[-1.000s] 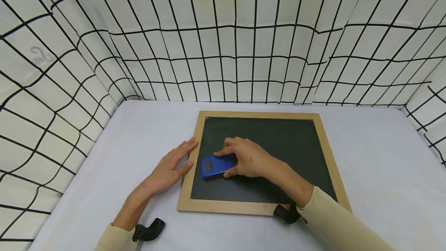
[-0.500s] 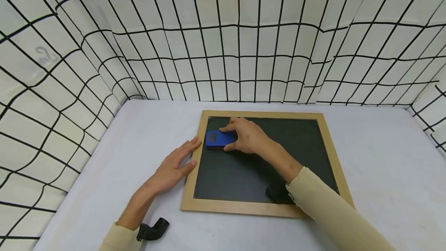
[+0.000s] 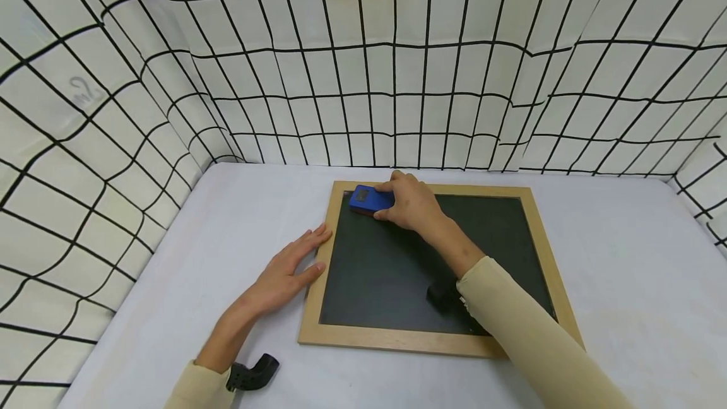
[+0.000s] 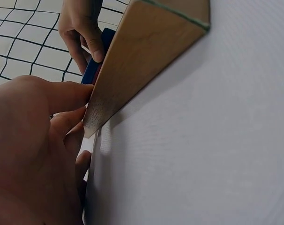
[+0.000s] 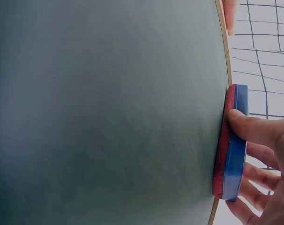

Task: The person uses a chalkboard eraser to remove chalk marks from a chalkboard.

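A blackboard (image 3: 386, 270) in a light wooden frame lies flat on the table. At its far left corner my right hand (image 3: 414, 204) grips a blue board eraser (image 3: 363, 198) between thumb and fingers. In the right wrist view, the red felt side of the eraser (image 5: 222, 164) is against the dark board surface. My left hand (image 3: 284, 273) rests at the left side of the frame, its fingers extended and fingertips on the wood. Seen from the left wrist, the thumb and fingers touch the frame's edge (image 4: 137, 51).
A white cloth covers the table (image 3: 244, 207). Black grid netting (image 3: 397, 68) over white sheeting rises behind it and on both sides. A black wrist-worn mount (image 3: 252, 372) sits on the left wrist, and a similar one (image 3: 443, 295) hangs under the right sleeve.
My right hand has slid the eraser from the lower left of the board up to its far left corner. The left hand stays at the frame's left side.
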{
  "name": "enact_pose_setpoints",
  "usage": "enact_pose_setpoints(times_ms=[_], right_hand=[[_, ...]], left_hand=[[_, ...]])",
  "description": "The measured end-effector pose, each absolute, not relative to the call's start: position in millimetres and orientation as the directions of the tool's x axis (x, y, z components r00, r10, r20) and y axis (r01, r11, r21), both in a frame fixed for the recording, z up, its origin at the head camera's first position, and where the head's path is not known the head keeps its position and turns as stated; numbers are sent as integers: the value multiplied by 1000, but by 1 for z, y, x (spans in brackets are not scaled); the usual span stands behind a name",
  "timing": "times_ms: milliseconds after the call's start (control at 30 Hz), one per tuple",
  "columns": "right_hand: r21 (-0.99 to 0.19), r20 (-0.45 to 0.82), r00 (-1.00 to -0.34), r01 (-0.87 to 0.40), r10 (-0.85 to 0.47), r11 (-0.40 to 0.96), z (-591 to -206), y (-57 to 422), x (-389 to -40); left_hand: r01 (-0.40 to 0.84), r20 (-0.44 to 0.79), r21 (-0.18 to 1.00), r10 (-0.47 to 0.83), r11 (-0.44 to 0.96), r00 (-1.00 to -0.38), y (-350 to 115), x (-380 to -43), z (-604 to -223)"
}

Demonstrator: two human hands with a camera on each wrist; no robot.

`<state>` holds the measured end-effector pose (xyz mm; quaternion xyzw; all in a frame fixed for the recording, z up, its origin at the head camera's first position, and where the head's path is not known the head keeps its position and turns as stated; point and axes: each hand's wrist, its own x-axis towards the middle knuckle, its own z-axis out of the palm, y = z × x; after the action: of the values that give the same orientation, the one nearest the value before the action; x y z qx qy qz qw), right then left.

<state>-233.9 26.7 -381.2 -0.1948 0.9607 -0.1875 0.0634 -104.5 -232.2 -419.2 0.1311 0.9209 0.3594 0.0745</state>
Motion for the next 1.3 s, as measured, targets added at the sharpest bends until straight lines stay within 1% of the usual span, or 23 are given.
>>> enact_pose_setpoints(times_ms=[67,300,400,500,667,800,1033,1300], right_hand=[[-396,-49,-912,-356,-407,846,-383,29,-234],[-491,-34,-888,-384,-458,782,-391,42,-235],[-497,-30,-873,-409,-487,765,-391,49,-235],[-514,-31,-870,-408,-492,755,-387,59,-234],[-537,-1,-899,-369,-438,759,-380,88,-229],[-535,33,-918,-350,-396,769,-373,115,-223],[-538,113,-942,-326,-316,778,-364,167,-202],[-541,141,-966,-259,-218,800,-357,205,-180]], left_hand=[[183,-47,687,295,703,-954,-232,-105,-420],[183,-50,692,299,698,-953,-231,-106,-423],[188,-44,692,301,697,-953,-231,-106,-423],[188,-45,689,300,700,-953,-231,-106,-422],[177,-53,685,291,706,-955,-232,-106,-421],[190,-36,673,289,714,-957,-232,-105,-421],[211,-25,643,296,736,-955,-228,-105,-422],[236,-5,607,300,759,-954,-230,-105,-419]])
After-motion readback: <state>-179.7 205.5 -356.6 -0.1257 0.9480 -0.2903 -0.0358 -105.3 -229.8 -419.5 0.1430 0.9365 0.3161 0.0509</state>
